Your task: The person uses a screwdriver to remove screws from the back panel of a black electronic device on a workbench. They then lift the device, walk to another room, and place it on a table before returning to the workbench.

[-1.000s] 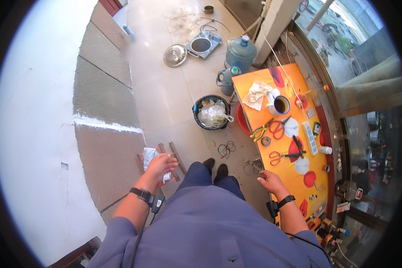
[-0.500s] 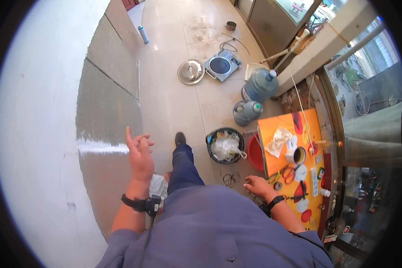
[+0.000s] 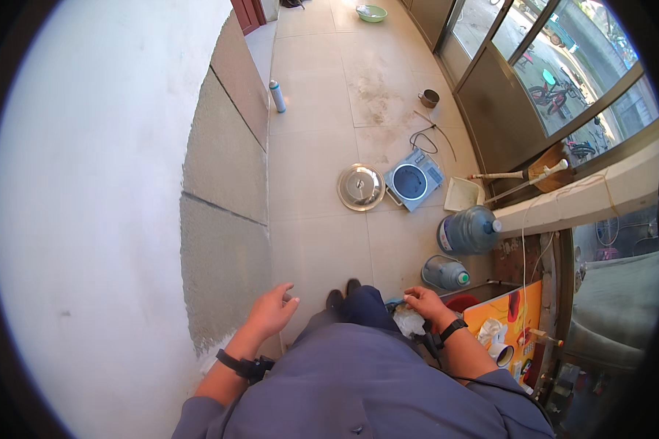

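My left hand hangs in the air beside the bare plaster strip of the wall, fingers apart and holding nothing. My right hand, fingers loosely curled apart with nothing visible in them, is over a bin with clear plastic, left of an orange table that carries a mug and white tissue. Ahead on the tiled floor are a hotplate with a round dark top, a steel lid to its left, a large blue water bottle and a grey-blue jug.
A spray can stands by the left wall. Farther off are a small pot, a loose cable and a green basin. On the right are a dustpan, a broom, a post and glass panels, with bicycles outside.
I have moved forward along the passage; the floor items sit lower in view and the table has slid down behind my right arm. My left hand has lowered, its fingers still apart.
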{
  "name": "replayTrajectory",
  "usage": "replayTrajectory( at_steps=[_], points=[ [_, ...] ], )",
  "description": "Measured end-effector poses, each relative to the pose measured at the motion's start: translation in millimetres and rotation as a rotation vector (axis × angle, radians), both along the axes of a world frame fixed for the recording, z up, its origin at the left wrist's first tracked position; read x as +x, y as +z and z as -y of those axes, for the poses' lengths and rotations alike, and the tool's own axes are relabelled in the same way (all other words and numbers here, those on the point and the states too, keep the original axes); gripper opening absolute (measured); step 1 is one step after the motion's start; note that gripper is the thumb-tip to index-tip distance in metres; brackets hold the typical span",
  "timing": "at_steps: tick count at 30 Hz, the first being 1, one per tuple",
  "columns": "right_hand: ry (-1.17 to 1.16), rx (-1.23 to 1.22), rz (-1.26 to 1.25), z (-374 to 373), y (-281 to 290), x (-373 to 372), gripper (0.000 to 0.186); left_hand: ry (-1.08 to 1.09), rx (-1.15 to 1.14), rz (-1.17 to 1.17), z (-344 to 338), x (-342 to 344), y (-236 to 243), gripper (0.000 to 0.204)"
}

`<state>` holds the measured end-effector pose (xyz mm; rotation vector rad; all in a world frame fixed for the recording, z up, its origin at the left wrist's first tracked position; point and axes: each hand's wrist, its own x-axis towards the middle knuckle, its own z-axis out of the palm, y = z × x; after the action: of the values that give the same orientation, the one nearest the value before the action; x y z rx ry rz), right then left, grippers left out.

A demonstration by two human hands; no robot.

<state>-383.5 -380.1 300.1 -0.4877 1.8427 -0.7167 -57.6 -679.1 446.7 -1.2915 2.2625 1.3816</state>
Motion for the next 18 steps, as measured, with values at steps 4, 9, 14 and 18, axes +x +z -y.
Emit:
replayTrajectory(
  at_steps=[4,9,14,18],
  points=[
    [-0.114,0.075,0.108,65,-1,-58,0.043,-0.026,-0.020,0.015,77,-43,0,0.050],
    [-0.290,0.161,0.209,148,-25,-157,0.038,0.016,-0.073,0.012,191,-110,-2,0.049],
    [-0.391,0.116,0.210,264,-19,-253,0.035,0.444,0.366,-0.164,306,-157,-8,0.046],
    [-0.381,-0.004,0.122,387,2,-319,0.036,0.696,0.558,-0.263,398,-190,-24,0.038]
  ],
)
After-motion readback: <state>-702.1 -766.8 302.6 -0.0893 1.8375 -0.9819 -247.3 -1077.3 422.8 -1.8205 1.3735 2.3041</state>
